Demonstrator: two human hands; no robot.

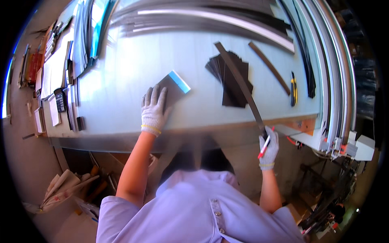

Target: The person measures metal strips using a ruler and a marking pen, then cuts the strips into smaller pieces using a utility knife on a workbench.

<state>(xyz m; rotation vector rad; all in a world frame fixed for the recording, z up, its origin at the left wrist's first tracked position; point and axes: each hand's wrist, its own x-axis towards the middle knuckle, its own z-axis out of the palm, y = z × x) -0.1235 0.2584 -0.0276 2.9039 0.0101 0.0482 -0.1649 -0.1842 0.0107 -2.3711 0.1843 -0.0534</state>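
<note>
My left hand [154,106], in a whitish knitted glove, lies with its fingers stretched over a dark grey rectangular piece [175,88]. A light-blue band [180,82] runs along that piece's far right edge. Gloved too, my right hand [270,146] is closed at the table's front edge around the near end of a long dark strip [239,75] and a red-and-white pen [264,147]. The strip reaches away over a fanned stack of dark rectangular sheets [237,87]; whether it touches them I cannot tell. Right of the stack lies a shorter brown strip [269,67].
A yellow-and-black utility knife [293,89] lies near the table's right side, by a metal rail [338,81]. Long dark and white strips [214,18] spread along the back. Papers and a calculator [60,100] are at the left, beside bundled long strips [83,40].
</note>
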